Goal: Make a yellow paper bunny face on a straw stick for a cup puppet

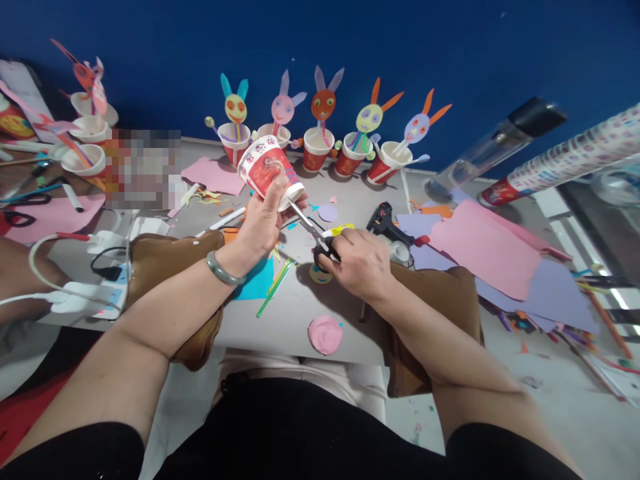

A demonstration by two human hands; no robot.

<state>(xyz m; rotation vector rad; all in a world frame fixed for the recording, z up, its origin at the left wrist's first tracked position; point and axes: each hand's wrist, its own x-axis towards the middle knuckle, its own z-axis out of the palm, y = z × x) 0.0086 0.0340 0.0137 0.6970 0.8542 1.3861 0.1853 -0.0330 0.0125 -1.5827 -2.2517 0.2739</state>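
Observation:
My left hand (265,223) is wrapped around a red and white paper cup (267,163), tilted so that its base faces down toward the right. With its fingers through the handles, my right hand (360,260) grips a pair of scissors (313,230). The blade tips touch the cup's base; whether they have pierced it is hard to see. Beneath the hands lie a green straw (275,288), a blue paper sheet (256,280) and a partly hidden yellow paper face (320,273). A round pink piece (325,335) rests near the front edge.
Several cups with paper rabbit figures (320,150) line the blue wall. A black glue gun (384,220) lies right of the scissors, beside pink paper sheets (490,247). A stack of paper cups (565,157) leans at right. On the left sit a power strip (113,293) and cables.

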